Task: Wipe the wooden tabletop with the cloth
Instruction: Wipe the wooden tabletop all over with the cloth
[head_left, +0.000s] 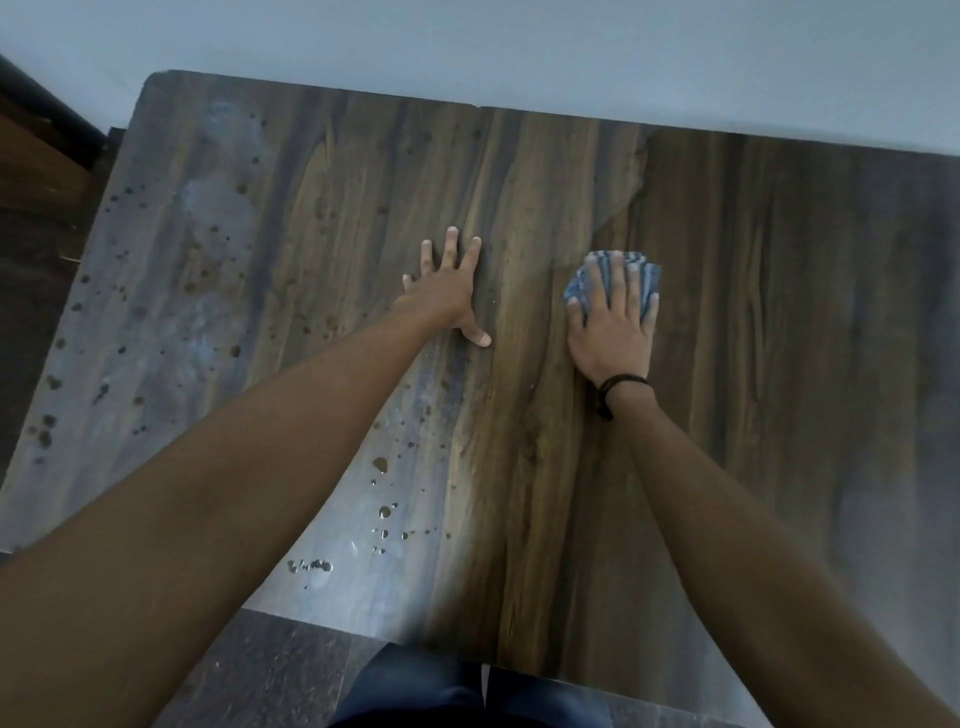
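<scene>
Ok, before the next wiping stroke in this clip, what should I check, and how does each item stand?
1. Cloth under the working hand: ok. The right hand presses flat on the blue cloth.
2. Cloth in contact with the wood: ok. It lies on the tabletop.
3. Bracing hand: ok. The left hand rests flat on the tabletop, apart from the cloth.
4. Surface clean: not ok. Droplets and spots cover the left part.
5. Path toward the spotted side: not ok. The left hand lies between the cloth and that side.
6. Cloth wet or dry: cannot tell.
</scene>
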